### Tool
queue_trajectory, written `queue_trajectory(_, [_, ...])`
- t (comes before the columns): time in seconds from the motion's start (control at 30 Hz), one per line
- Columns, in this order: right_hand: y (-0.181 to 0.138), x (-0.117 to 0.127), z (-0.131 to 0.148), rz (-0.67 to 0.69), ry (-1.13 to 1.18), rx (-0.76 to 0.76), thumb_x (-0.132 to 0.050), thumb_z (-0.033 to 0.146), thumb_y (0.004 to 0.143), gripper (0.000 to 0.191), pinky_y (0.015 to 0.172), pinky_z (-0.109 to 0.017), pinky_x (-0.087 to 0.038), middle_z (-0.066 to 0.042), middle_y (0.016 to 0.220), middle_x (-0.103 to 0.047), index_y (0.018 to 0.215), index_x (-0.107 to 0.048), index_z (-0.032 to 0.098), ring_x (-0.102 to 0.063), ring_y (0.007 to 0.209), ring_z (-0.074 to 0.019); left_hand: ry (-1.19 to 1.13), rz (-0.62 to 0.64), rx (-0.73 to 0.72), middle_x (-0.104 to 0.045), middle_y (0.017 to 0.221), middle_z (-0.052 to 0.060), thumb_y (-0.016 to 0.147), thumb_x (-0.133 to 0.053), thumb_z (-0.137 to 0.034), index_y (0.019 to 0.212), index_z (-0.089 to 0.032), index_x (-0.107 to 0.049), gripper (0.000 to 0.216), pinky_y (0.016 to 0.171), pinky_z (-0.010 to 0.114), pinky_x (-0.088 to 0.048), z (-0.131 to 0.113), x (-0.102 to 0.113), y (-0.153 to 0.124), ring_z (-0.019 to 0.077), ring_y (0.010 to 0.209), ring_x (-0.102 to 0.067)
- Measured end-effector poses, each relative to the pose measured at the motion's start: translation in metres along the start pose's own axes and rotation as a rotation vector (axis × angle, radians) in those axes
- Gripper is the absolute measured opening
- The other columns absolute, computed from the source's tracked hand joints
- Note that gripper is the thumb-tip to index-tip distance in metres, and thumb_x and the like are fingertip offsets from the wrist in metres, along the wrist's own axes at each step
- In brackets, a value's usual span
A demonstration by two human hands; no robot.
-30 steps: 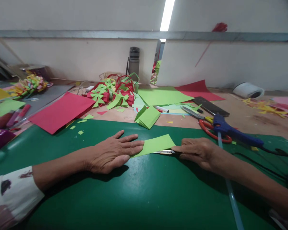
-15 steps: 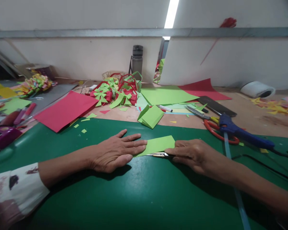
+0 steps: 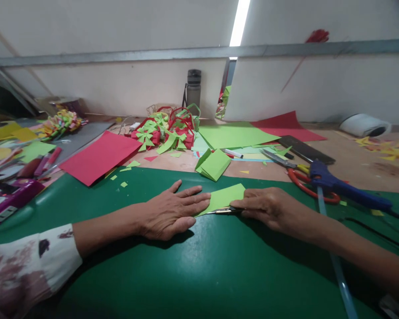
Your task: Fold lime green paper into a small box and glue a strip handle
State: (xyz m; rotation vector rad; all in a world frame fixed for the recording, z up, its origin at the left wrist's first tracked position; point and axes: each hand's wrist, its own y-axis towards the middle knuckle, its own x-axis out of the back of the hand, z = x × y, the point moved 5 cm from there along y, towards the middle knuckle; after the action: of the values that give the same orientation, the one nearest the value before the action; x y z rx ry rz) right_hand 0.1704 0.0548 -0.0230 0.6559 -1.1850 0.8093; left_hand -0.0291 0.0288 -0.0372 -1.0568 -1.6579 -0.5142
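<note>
My left hand [image 3: 173, 209] lies flat on the green mat, fingers spread. Its fingertips press on the left end of a folded light-green paper [image 3: 228, 196]. My right hand [image 3: 264, 205] is closed at the paper's right end. Along the paper's lower edge, it also grips a slim pointed metal tool [image 3: 218, 212], its tip towards my left hand. The tool's rear is hidden in my fingers, so its exact kind is unclear. Just behind the paper sits another folded light-green paper piece [image 3: 213, 164].
The green mat [image 3: 199, 274] spans the near table. A blue glue gun [image 3: 347, 186] with its glue stick and orange-handled scissors [image 3: 297, 179] lie on the right. Red paper [image 3: 99, 155], paper baskets [image 3: 164, 133] and a dark bottle [image 3: 194, 91] are farther back.
The whole view has shifted slightly, so things appear a little lower and farther right. Both hands keep their hold on the paper, which looks slightly more tilted; the tool stays along its edge.
</note>
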Motion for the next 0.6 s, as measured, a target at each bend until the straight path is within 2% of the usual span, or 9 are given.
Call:
queue_trajectory(0.17, [-0.005,0.005,-0.016,-0.02,0.026,-0.042,-0.041,0.032,0.092,0.029,0.056,-0.024,-0.034,-0.004,0.074,-0.056,0.101,-0.066,0.022,-0.052,0.063,-0.0141,-0.026,-0.027,0.01,-0.01,0.152,0.001,0.095,-0.018,-0.038,0.145,-0.022,-0.01,0.053,0.107,0.058,0.005,0.001,0.005,0.012,0.0254,0.139,0.0])
queue_trajectory(0.37, [-0.005,0.007,-0.013,-0.015,0.035,-0.045,-0.042,0.03,0.092,0.028,0.054,-0.023,-0.033,-0.002,0.071,-0.055,0.1,-0.067,0.022,-0.049,0.06,-0.013,-0.062,-0.123,-0.027,-0.02,0.15,-0.001,0.095,-0.023,-0.031,0.142,-0.027,-0.022,0.047,0.112,0.046,-0.01,0.017,0.016,-0.011,0.0208,0.139,-0.011])
queue_trajectory(0.6, [-0.006,0.005,-0.016,-0.007,0.023,-0.05,-0.041,0.031,0.093,0.028,0.054,-0.024,-0.031,-0.002,0.071,-0.053,0.099,-0.067,0.021,-0.048,0.059,-0.0128,0.016,-0.104,-0.056,-0.034,0.145,-0.001,0.092,-0.032,-0.021,0.136,-0.032,-0.036,0.046,0.109,0.053,-0.009,0.029,0.007,-0.022,0.0241,0.137,-0.017])
